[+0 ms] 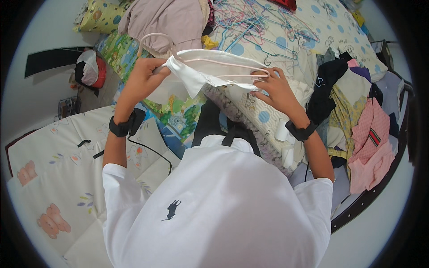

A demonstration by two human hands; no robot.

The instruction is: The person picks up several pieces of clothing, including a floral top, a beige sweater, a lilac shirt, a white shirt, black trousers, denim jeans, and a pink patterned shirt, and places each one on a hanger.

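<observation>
A white collared garment (pixel 189 74) is stretched between my hands above the bed's edge. A pale pink clothes hanger (pixel 219 62) lies partly along its opening, its large hook (pixel 156 34) sticking out at the left, beyond the collar. My left hand (pixel 149 75) pinches the collar end together with the hanger near the hook. At the other end, my right hand (pixel 273 85) grips the garment's edge, its fingers around the hanger's rounded end. The lower part of the garment hangs behind the collar and is partly hidden.
Tangled clothes hangers (pixel 248 20) lie on the dotted bed sheet (pixel 263 117). Piled clothes (pixel 348 110) cover the bed's right side. A mauve garment (pixel 164 20) lies at the back. Below left is a padded mat (pixel 77 167); a cable (pixel 154 149) runs from my left wristband.
</observation>
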